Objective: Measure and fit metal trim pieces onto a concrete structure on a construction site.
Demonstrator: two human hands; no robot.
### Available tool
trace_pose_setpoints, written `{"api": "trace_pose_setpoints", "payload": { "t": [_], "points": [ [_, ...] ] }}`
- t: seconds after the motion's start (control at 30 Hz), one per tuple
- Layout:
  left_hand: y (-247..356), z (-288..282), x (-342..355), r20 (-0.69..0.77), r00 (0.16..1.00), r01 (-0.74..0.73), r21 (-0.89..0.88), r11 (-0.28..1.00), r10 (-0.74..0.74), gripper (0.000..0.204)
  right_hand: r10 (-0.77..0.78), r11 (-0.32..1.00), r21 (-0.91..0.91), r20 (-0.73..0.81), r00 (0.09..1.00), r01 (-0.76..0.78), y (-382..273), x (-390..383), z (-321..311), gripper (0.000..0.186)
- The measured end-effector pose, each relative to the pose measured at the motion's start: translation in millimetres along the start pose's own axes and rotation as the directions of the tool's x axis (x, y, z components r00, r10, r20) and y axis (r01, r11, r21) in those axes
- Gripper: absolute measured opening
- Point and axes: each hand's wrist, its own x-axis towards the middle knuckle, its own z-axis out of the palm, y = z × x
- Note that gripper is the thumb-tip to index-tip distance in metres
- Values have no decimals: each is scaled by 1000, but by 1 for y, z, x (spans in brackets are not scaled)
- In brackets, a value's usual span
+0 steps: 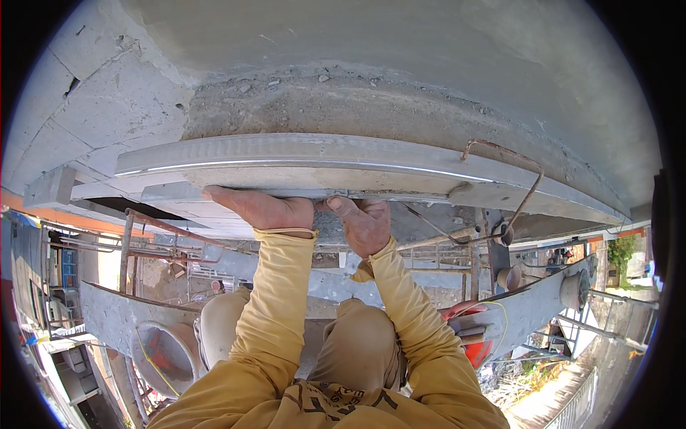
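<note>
A long, narrow grey strip (pixel 407 196) runs sideways just under the near edge of a plaster-stained ledge. My left hand (pixel 268 212) is pressed against the strip from below, thumb side stretched left; its other fingers are hidden behind it. Close beside it, my right hand (pixel 366 225) grips the strip with the thumb on the near side and the fingers curled out of sight. Above both hands, a long pale metal straightedge (pixel 300 150) lies along the ledge's front. A bent rusty rod clamp (pixel 532 175) hooks over it at the right.
A smooth grey plastered wall (pixel 400 36) rises beyond the ledge, with bare blocks (pixel 121 100) at left. Below are a scaffold plank (pixel 107 304), a bucket (pixel 168 357) at left, a red container (pixel 479 350) at right and scaffold tubes (pixel 128 250). The ground lies far below.
</note>
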Motion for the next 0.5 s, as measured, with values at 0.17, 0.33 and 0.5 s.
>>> {"api": "trace_pose_setpoints", "payload": {
  "t": [0.17,0.33,0.5],
  "points": [
    [2,0,-2,17,999,33,-27,999,-33,72,36,990,136,18,999,-38,-3,0,3,30],
    [4,2,-3,24,999,33,-4,999,-33,72,27,991,132,18,999,-29,-5,0,4,30],
    [6,6,-6,24,999,46,-4,999,-46,73,18,994,112,13,1000,-20,-9,0,5,31]
  ]
}}
